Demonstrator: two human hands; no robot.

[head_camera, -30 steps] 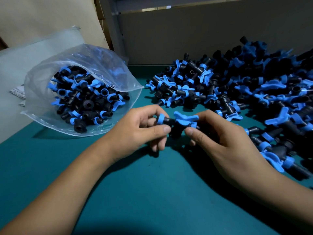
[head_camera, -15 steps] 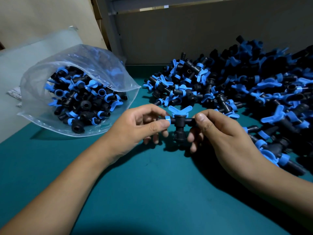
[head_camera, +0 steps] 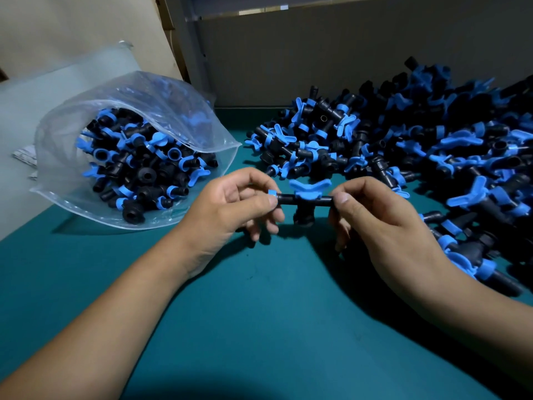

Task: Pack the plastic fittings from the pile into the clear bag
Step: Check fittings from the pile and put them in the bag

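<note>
The pile (head_camera: pixel 418 145) runs off the frame's right edge. At centre, left hand (head_camera: pixel 230 206) and right hand (head_camera: pixel 383 217) pinch one T-shaped fitting (head_camera: pixel 305 200); clear bag (head_camera: pixel 173 111) upper left.

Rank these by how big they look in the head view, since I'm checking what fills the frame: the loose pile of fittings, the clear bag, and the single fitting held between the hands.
1. Pile of fittings: largest, running off the right edge.
2. Clear bag: clearly smaller than the pile.
3. Held fitting: smallest by far, though nearest the camera; left hand and right hand pinch its ends.
</note>
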